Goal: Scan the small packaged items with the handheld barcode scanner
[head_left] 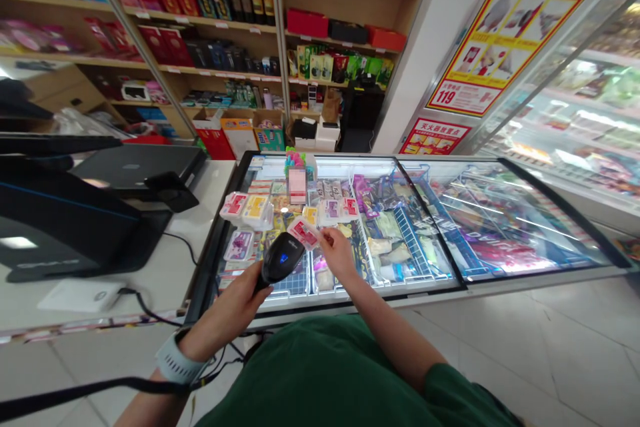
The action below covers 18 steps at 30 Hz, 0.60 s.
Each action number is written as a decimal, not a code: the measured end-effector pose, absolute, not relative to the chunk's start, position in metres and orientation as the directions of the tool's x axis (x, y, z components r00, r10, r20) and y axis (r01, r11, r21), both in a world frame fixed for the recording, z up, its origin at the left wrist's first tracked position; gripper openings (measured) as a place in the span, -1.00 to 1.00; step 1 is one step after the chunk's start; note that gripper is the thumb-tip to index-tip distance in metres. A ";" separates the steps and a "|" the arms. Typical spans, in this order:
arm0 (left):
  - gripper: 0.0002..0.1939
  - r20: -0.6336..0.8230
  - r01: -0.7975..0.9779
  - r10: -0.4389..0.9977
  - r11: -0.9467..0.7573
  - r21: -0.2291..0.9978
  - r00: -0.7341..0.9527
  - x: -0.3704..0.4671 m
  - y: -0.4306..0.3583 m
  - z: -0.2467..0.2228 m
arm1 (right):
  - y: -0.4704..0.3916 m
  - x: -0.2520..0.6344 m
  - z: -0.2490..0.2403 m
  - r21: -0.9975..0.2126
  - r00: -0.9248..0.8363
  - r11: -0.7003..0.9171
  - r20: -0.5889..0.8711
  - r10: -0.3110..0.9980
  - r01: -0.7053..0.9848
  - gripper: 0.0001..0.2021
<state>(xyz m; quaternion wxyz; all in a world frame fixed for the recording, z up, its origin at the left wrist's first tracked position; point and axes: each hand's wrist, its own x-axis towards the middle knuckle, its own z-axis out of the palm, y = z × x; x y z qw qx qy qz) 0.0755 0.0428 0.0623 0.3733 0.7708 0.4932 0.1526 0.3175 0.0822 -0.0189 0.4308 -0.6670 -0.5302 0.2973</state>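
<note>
My left hand is wrapped round the handle of a black barcode scanner that shows a small blue light. Just beyond the scanner's head, my right hand pinches the edge of a clear plastic tub with a red and white label. Both are above the glass top of a chest freezer. More such tubs stand on the glass: red- and yellow-labelled tubs at the left, a purple-labelled tub nearer me, and another group behind my right hand.
A counter with a black checkout terminal and a white box with a cable is on the left. A colourful holder with a card stands on the freezer. Bottle shelves rise behind; a lit display cooler is at right.
</note>
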 end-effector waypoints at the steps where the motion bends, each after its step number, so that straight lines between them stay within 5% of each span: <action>1: -0.59 -0.132 0.647 0.874 -0.237 0.725 0.468 0.075 0.043 0.062 | 0.083 0.317 -0.018 -0.892 0.265 -0.064 0.063 0.962 0.448 -0.86; 8: -0.57 -0.141 0.659 0.885 -0.216 0.720 0.443 0.070 0.045 0.061 | 0.088 0.318 -0.030 -0.917 0.284 -0.064 0.055 0.957 0.395 -0.87; 11: -0.56 -0.123 0.652 0.892 -0.219 0.726 0.436 0.069 0.044 0.058 | 0.092 0.319 -0.048 -0.967 0.312 -0.228 -0.182 0.932 0.116 -0.90; 14: -0.54 -0.114 0.641 0.892 -0.221 0.735 0.437 0.067 0.042 0.053 | 0.098 0.318 -0.067 -0.857 0.299 -0.430 -0.505 0.810 -0.283 -0.94; 18: -0.52 -0.107 0.634 0.894 -0.221 0.741 0.435 0.063 0.040 0.046 | 0.111 0.316 -0.086 -0.752 0.271 -0.478 -0.627 0.730 -0.453 -0.84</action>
